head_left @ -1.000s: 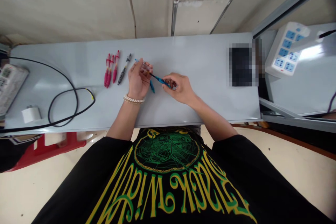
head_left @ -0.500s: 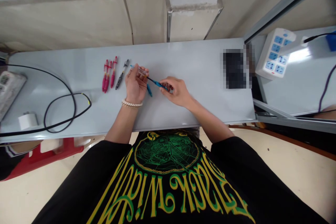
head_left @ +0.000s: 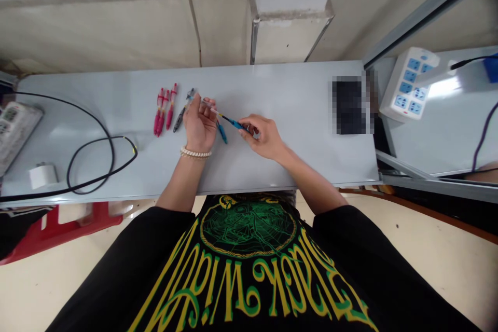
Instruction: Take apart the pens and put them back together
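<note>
My left hand (head_left: 199, 122), with a bead bracelet at the wrist, is closed on the clear barrel of a blue pen (head_left: 210, 108). My right hand (head_left: 261, 135) pinches the blue grip piece with its dark refill (head_left: 234, 123), which reaches toward the barrel. A loose blue pen part (head_left: 222, 133) lies on the grey table (head_left: 295, 104) between my hands. Left of my left hand lie three pink pens (head_left: 164, 105) side by side and a dark grey pen (head_left: 182, 113).
A black cable (head_left: 93, 150) loops over the table's left part, near a white plug (head_left: 41, 175) and a power strip (head_left: 13, 127). A dark blurred rectangle (head_left: 349, 105) lies at the right. Another white power strip (head_left: 409, 83) sits on the neighbouring table.
My left hand has shifted slightly left with the barrel. The right hand still holds the blue grip piece and has barely moved. The camera view shifted a little.
</note>
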